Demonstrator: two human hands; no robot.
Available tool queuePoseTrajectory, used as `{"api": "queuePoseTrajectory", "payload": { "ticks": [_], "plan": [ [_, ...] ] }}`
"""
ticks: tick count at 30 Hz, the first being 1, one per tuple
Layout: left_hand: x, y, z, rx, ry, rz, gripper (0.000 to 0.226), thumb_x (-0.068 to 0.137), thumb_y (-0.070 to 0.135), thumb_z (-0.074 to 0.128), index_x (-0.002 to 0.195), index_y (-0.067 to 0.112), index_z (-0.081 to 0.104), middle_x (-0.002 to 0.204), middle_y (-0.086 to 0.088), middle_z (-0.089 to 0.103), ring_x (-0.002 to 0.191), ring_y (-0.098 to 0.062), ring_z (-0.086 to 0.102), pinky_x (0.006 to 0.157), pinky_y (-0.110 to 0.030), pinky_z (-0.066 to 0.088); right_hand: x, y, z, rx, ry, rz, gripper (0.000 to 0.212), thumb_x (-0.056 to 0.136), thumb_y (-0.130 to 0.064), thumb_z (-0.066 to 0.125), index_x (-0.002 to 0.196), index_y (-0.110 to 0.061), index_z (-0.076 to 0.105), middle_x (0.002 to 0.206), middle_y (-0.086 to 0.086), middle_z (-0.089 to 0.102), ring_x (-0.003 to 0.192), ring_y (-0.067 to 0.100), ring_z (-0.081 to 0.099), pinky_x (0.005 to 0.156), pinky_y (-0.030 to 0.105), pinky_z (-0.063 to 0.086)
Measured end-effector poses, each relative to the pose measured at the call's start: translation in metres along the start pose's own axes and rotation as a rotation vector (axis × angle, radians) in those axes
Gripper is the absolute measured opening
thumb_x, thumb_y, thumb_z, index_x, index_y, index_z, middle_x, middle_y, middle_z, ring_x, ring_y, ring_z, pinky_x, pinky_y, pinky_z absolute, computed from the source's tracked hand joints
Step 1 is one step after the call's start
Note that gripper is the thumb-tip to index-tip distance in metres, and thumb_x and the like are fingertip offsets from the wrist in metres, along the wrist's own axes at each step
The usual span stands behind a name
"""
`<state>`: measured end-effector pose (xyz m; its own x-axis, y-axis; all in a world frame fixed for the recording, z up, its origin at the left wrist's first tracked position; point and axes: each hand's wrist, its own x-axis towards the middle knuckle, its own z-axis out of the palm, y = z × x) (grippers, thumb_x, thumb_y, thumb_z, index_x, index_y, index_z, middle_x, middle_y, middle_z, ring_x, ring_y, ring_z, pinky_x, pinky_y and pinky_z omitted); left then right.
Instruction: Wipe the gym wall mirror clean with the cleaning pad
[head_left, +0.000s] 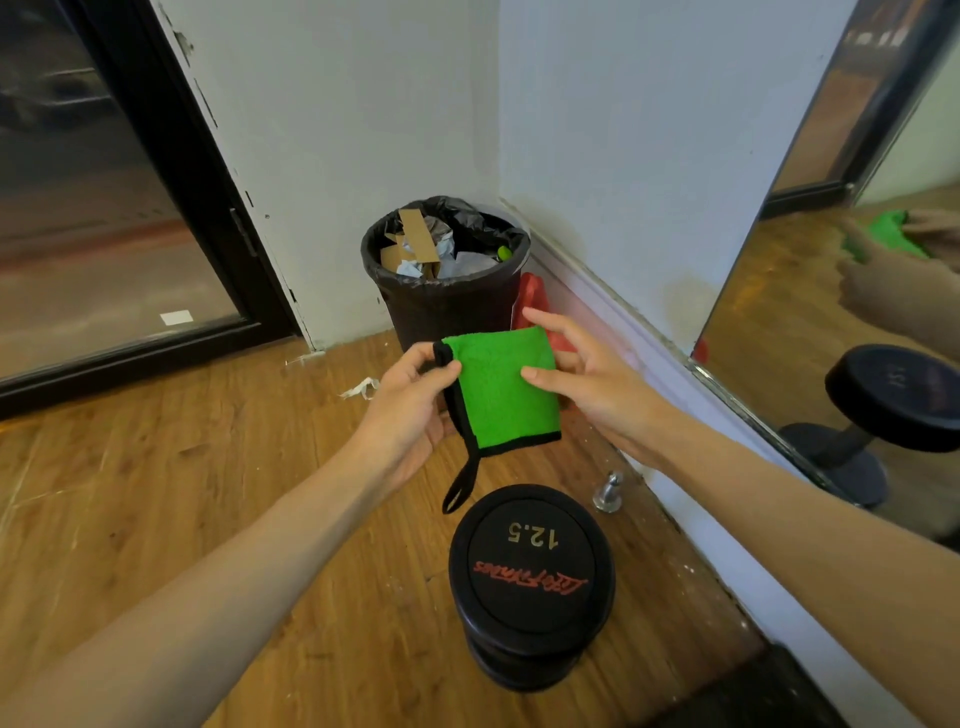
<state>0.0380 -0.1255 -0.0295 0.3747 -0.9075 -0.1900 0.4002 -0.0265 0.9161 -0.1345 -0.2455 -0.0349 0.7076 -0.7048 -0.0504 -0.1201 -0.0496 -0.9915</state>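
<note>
- Your left hand (410, 400) pinches the cleaning pad (501, 387) at its upper left corner, thumb on the black edging; that grip carries the pad's weight.
- Your right hand (587, 374) has its fingers spread, the fingertips (532, 375) touching the pad's green face and right edge, steadying more than clamping.
- The pad hangs mid-frame, in the air above the wooden floor (156, 493), with its black loop strap (462, 486) dangling toward the dumbbell (530, 582) below.
- The mirror (852, 291) runs along the right of the frame, well apart from the pad; nothing touches the glass.
- Judging from this, wiping has not begun: you are readying the pad, and the whole mirror is left to do.
- Count: one pad, one strap, two hands, one dumbbell standing on end marked 12.5, one bin (447, 301) full of rubbish at centre, one small metal fitting (609, 493) by the skirting, one paper scrap (361, 388) on the floor.
</note>
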Motion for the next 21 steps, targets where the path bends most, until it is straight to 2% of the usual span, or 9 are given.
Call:
{"api": "queuePoseTrajectory", "payload": {
  "ticks": [2, 5, 9, 11, 13, 15, 17, 19, 21],
  "plan": [
    [-0.017, -0.018, -0.004, 0.191, 0.044, -0.024, 0.009, 0.109, 0.009, 0.054, 0.115, 0.010, 0.060, 0.102, -0.011, 0.077, 0.086, -0.019, 0.077, 0.064, -0.036, 0.064, -0.022, 0.005, 0.001, -0.049, 0.012, 0.062, 0.052, 0.096, -0.007, 0.070, 0.140, -0.031, 0.056, 0.107, -0.004, 0.079, 0.102, 0.014, 0.074, 0.079, 0.028, 0.061],
    [-0.044, -0.045, -0.010, 0.404, 0.061, -0.062, 0.004, 0.106, 0.010, 0.061, 0.109, 0.008, 0.061, 0.093, -0.010, 0.076, 0.073, -0.011, 0.075, 0.053, -0.030, 0.059, -0.060, 0.027, 0.004, -0.064, 0.022, 0.184, 0.049, 0.092, -0.002, 0.073, 0.132, -0.026, 0.061, 0.111, 0.012, 0.074, 0.094, 0.017, 0.072, 0.068, 0.027, 0.059],
    [-0.057, -0.071, -0.012, 0.683, 0.049, -0.105, 0.008, 0.101, 0.013, 0.070, 0.103, 0.010, 0.062, 0.095, -0.009, 0.071, 0.075, -0.005, 0.074, 0.052, -0.033, 0.062, -0.089, 0.063, 0.006, -0.128, -0.005, 0.275, 0.052, 0.088, 0.000, 0.078, 0.126, -0.032, 0.060, 0.106, 0.023, 0.067, 0.082, 0.017, 0.069, 0.064, 0.035, 0.061],
    [-0.059, -0.080, -0.017, 0.795, 0.063, -0.066, 0.013, 0.099, 0.016, 0.074, 0.100, 0.014, 0.062, 0.096, -0.011, 0.069, 0.071, -0.008, 0.074, 0.052, -0.034, 0.063, -0.094, 0.076, 0.007, -0.232, -0.017, 0.255, 0.059, 0.084, -0.005, 0.084, 0.130, -0.033, 0.058, 0.105, 0.019, 0.064, 0.082, 0.015, 0.068, 0.071, 0.035, 0.061],
    [-0.062, -0.087, -0.019, 0.922, 0.056, -0.036, 0.024, 0.094, 0.024, 0.080, 0.104, 0.018, 0.059, 0.094, -0.006, 0.068, 0.066, -0.008, 0.072, 0.051, -0.028, 0.060, -0.095, 0.084, 0.010, -0.456, -0.020, 0.165, 0.069, 0.080, -0.017, 0.089, 0.138, -0.034, 0.054, 0.103, 0.002, 0.062, 0.079, 0.001, 0.062, 0.072, 0.021, 0.053],
    [-0.066, -0.099, -0.024, 1.151, 0.057, 0.023, 0.048, 0.087, 0.044, 0.084, 0.116, 0.023, 0.053, 0.105, 0.007, 0.060, 0.078, -0.006, 0.067, 0.064, -0.029, 0.059, -0.095, 0.088, 0.014, -0.680, -0.026, 0.047, 0.073, 0.081, -0.030, 0.089, 0.143, -0.036, 0.051, 0.113, -0.007, 0.054, 0.091, 0.001, 0.057, 0.076, 0.015, 0.043],
    [-0.069, -0.111, -0.031, 1.345, 0.039, 0.239, 0.067, 0.083, 0.062, 0.078, 0.131, 0.024, 0.049, 0.120, 0.009, 0.045, 0.104, -0.011, 0.055, 0.085, -0.031, 0.053, -0.098, 0.090, 0.017, -0.854, -0.014, -0.097, 0.063, 0.086, -0.045, 0.080, 0.144, -0.036, 0.055, 0.125, -0.006, 0.049, 0.111, 0.011, 0.051, 0.091, 0.021, 0.040],
    [-0.071, -0.121, -0.037, 1.409, -0.053, 0.467, 0.070, 0.088, 0.071, 0.062, 0.138, 0.023, 0.053, 0.128, 0.006, 0.042, 0.114, -0.016, 0.047, 0.093, -0.032, 0.045, -0.102, 0.097, 0.018, -1.019, -0.033, -0.243, 0.059, 0.092, -0.059, 0.062, 0.144, -0.031, 0.059, 0.138, -0.003, 0.051, 0.126, 0.019, 0.046, 0.105, 0.032, 0.039],
    [-0.070, -0.127, -0.040, 1.519, -0.145, 0.542, 0.071, 0.094, 0.075, 0.047, 0.141, 0.023, 0.058, 0.139, 0.003, 0.047, 0.120, -0.020, 0.047, 0.094, -0.037, 0.045, -0.105, 0.110, 0.016, -1.090, -0.084, -0.259, 0.064, 0.095, -0.067, 0.045, 0.148, -0.032, 0.056, 0.151, 0.000, 0.048, 0.138, 0.022, 0.041, 0.112, 0.041, 0.037]
  ]
}}
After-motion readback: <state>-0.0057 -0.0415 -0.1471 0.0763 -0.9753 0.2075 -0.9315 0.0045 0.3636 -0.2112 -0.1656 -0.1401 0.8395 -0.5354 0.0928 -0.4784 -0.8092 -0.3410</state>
